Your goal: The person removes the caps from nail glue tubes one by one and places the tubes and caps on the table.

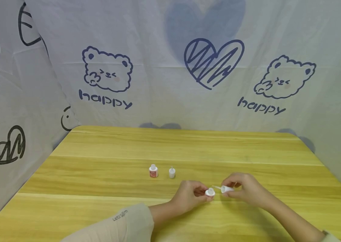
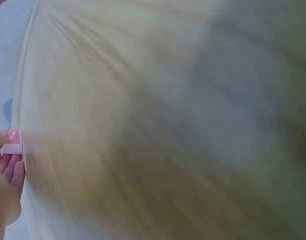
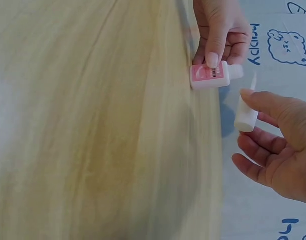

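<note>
My left hand (image 1: pixel 187 197) holds a small white bottle with a pink label (image 3: pixel 210 76) between thumb and fingers. The bottle's neck is uncapped; in the head view it points up. My right hand (image 1: pixel 248 191) pinches a white brush cap (image 3: pixel 246 116) by its sides. The cap's thin applicator points toward the bottle's neck, a small gap apart. In the left wrist view, part of the bottle (image 2: pixel 12 148) shows at the left edge, in the fingers.
Farther back on the wooden table (image 1: pixel 98 181) stands a second uncapped bottle (image 1: pixel 153 171) with a red-pink label. Beside it, another white cap (image 1: pixel 172 173) stands with its applicator upward. A printed white cloth (image 1: pixel 158 87) hangs behind the table.
</note>
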A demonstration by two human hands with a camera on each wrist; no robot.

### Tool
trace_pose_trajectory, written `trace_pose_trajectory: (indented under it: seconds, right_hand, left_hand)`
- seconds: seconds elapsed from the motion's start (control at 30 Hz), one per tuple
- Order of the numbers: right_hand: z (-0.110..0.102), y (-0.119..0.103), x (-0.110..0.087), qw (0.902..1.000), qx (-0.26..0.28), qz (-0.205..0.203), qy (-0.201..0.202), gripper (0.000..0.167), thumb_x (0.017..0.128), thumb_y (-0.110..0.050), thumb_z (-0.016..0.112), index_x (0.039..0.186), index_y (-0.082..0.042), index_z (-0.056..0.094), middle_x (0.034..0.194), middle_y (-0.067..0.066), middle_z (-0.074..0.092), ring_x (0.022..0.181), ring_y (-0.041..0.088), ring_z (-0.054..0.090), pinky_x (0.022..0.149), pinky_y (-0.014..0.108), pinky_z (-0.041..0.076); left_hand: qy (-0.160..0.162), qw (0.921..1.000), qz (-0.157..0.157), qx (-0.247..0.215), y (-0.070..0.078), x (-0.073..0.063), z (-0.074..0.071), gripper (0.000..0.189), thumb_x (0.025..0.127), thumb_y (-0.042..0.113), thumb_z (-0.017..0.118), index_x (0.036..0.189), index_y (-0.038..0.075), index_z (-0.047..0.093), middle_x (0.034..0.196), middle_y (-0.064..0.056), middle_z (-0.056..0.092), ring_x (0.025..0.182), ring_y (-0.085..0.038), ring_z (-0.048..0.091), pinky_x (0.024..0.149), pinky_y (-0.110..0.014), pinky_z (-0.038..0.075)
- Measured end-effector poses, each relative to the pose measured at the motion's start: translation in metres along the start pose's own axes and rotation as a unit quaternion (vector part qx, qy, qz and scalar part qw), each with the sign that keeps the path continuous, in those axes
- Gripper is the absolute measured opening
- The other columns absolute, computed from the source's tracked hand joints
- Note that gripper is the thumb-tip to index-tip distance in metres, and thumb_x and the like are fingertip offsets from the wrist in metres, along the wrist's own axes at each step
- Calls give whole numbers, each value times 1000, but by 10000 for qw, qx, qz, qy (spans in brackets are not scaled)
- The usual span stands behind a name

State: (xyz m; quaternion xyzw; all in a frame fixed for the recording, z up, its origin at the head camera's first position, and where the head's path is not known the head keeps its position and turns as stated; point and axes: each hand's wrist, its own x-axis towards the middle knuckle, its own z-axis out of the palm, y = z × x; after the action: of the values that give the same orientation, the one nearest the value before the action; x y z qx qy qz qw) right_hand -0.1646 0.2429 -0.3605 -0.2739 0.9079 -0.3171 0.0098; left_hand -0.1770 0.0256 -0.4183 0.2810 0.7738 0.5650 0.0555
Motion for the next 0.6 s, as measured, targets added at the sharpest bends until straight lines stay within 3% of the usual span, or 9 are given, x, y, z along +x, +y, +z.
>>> trace_pose_trajectory:
  seconds: [0.27, 0.6]
  right_hand:
    - [8, 10, -5, 9978, 609, 236, 76, 23, 78, -21, 74, 93, -4, 70, 86, 4, 67, 74, -3, 55, 67, 20, 53]
    - [18, 21, -11, 9961, 814, 219, 277, 21, 79, -16, 73, 93, -1, 68, 84, 7, 69, 74, -4, 56, 66, 20, 53]
  left_hand:
    - [18, 10000, -21, 59, 0, 0, 0, 17, 76, 2, 74, 90, -6, 69, 86, -17, 71, 74, -11, 68, 65, -9, 52]
    - [18, 10000, 20, 16, -3, 0, 1, 16, 76, -1, 73, 90, -7, 69, 87, -17, 71, 75, -9, 68, 67, -9, 52]
